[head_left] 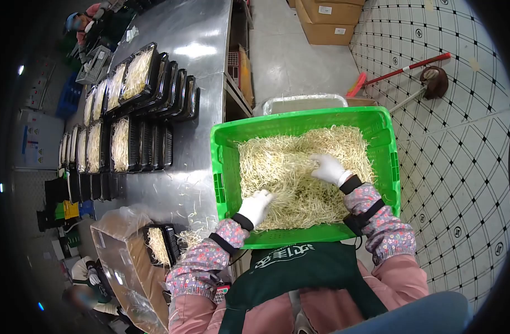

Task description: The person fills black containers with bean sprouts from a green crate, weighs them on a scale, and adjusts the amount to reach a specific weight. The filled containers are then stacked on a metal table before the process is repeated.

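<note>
A green plastic crate (305, 238) in front of me holds a thick bed of pale bean sprouts (288, 167). My left hand (255, 207), in a white glove, rests at the crate's near left, its fingers stretched out against the sprouts. Reaching in from the right, my right hand (329, 169), also white-gloved, touches the sprouts near the middle with thumb and fingers apart. Some strands close to its fingertips are smeared by motion. No tool shows in either hand.
Black trays (138, 78) filled with sprouts stand stacked on the steel table (191, 136) to my left. One filled tray (158, 245) lies near a plastic-lined box (127, 261). Cartons (330, 22) and a red-handled tool (408, 68) are beyond the crate. Other people work at left.
</note>
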The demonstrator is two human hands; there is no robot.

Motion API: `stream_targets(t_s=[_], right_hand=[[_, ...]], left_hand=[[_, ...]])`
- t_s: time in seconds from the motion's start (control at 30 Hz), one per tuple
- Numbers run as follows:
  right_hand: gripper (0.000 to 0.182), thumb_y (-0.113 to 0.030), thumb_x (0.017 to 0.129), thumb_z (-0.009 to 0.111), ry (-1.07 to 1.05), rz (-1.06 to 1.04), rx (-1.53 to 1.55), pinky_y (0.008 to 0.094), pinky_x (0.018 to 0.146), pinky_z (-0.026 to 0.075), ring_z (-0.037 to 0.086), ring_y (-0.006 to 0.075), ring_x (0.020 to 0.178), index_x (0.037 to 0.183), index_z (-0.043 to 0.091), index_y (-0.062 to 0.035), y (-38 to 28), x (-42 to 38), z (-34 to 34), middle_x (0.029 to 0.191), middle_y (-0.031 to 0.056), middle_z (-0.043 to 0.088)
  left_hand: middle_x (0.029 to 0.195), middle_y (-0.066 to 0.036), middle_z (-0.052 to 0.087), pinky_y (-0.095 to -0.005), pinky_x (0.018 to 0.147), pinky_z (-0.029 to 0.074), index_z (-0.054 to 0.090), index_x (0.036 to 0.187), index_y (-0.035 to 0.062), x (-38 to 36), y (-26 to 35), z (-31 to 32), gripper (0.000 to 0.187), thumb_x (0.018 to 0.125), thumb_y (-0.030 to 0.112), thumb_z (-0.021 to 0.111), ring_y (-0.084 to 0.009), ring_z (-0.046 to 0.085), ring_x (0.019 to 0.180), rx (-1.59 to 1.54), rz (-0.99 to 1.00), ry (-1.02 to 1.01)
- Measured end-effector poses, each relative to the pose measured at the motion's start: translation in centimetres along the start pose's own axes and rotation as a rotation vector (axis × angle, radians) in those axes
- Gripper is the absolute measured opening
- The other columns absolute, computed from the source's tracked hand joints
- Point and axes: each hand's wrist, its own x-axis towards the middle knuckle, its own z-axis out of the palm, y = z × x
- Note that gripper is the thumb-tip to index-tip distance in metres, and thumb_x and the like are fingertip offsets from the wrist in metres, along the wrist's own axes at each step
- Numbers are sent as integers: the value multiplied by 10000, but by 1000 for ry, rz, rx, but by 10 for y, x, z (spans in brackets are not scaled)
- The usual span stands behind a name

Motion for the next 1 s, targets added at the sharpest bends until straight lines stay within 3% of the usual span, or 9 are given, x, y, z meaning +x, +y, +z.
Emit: stream_targets(t_s=[0.1, 0.17, 0.27, 0.37, 0.53, 0.63, 0.67, 0.8, 1.0], right_hand=[[581, -290, 720, 732, 26, -87, 26, 403, 936, 488, 611, 356, 1074, 1247, 614, -75, -12, 1, -10, 1149, 199, 649], [670, -347, 722, 742, 0, -166, -37, 408, 972, 470, 575, 356, 1147, 1315, 562, -90, 0, 9, 14, 1269, 200, 589], [862, -495, 739, 729, -327, -178, -358, 434, 1074, 386, 435, 387, 1312, 1447, 402, -129, 5, 10, 26, 1488, 198, 376], [921, -569, 721, 726, -234, -136, -276, 435, 1092, 363, 377, 398, 1352, 1442, 404, -95, 10, 15, 27, 1503, 209, 345], [1210, -672, 573, 783, -166, -192, -448, 543, 1042, 376, 405, 448, 1309, 1483, 271, -61, -14, 16, 52, 1472, 268, 351], [1191, -579, 576, 829, -271, -252, -745, 558, 988, 406, 448, 413, 1273, 1488, 257, -71, -46, -8, 61, 1446, 249, 391], [1073, -459, 593, 848, -230, -249, -632, 518, 945, 451, 514, 390, 1196, 1451, 335, -69, -39, -6, 63, 1374, 225, 469], [777, -333, 674, 766, -215, -244, -314, 426, 940, 479, 551, 356, 1150, 1348, 482, -70, 14, 35, 55, 1265, 209, 546], [902, -441, 655, 794, -27, -279, -622, 440, 967, 462, 530, 373, 1179, 1375, 436, -32, 0, 15, 57, 1291, 215, 522]], left_hand=[[1201, -120, 566, -421, 866, 507, 527, 1323, 183, 12, 34, -4, 631, 726, 14, 642, -301, 551, 1100, -144, 260, 268], [1371, -126, 465, -454, 949, 465, 524, 1327, 190, 26, 53, 3, 606, 753, 31, 638, -333, 469, 1235, 18, 201, 261], [1331, -128, 523, -423, 943, 478, 566, 1287, 173, 19, 41, 11, 521, 781, 76, 641, -329, 523, 1197, -142, 73, 205], [1124, -148, 651, -377, 917, 495, 642, 1195, 117, -9, 36, -9, 364, 835, 166, 657, -317, 622, 1050, -425, -74, 295], [1131, -144, 656, -359, 909, 494, 644, 1189, 100, -33, 37, -9, 346, 857, 195, 670, -317, 625, 1055, -599, -240, 454], [1115, -139, 661, -353, 911, 494, 643, 1189, 102, -49, 49, -12, 345, 857, 191, 674, -311, 626, 1058, -665, -287, 524], [1116, -138, 660, -353, 916, 492, 645, 1190, 110, -56, 51, -9, 342, 857, 183, 673, -305, 626, 1062, -657, -293, 547], [1112, -132, 664, -355, 924, 490, 649, 1185, 104, -86, 69, -8, 332, 857, 153, 668, -300, 629, 1055, -642, -312, 658], [1100, -133, 673, -346, 903, 507, 672, 1154, 95, -120, 92, 15, 311, 846, 129, 682, -281, 644, 1033, -636, -400, 839]])
